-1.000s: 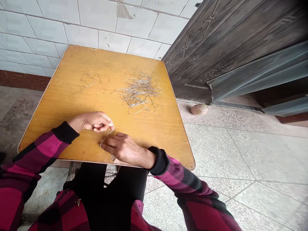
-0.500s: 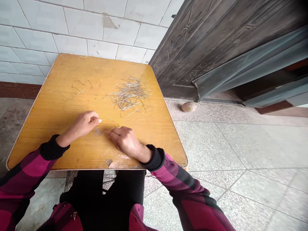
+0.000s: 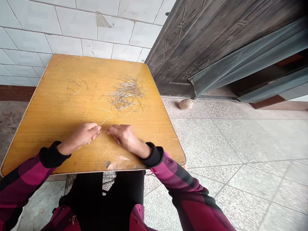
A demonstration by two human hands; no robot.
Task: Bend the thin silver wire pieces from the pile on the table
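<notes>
My left hand (image 3: 87, 132) is closed in a pinch on a thin metal wire (image 3: 106, 120), whose bent length sticks out up and to the right. Facing it, my right hand (image 3: 125, 134) has thumb and fingers pressed together. A short straight bit of wire spans the small gap between the fingertips of both hands. Whether it belongs to the same piece I cannot tell. One loose wire (image 3: 105, 109) lies on the table just beyond the hands. Farther back is a tangled pile of wires (image 3: 127, 93).
A few bent wires (image 3: 77, 87) lie at the table's back left. The wooden table (image 3: 48, 128) has a chipped front edge and stands by a tiled wall (image 3: 67, 19). To the right are a dark carved door (image 3: 183, 41), a hanging curtain (image 3: 216, 77) and a ball (image 3: 185, 104) on the floor.
My left hand has moved down slightly and closed on the wire, which now points up and right from its fingers. The right hand stays almost in place. The view has shifted slightly.
</notes>
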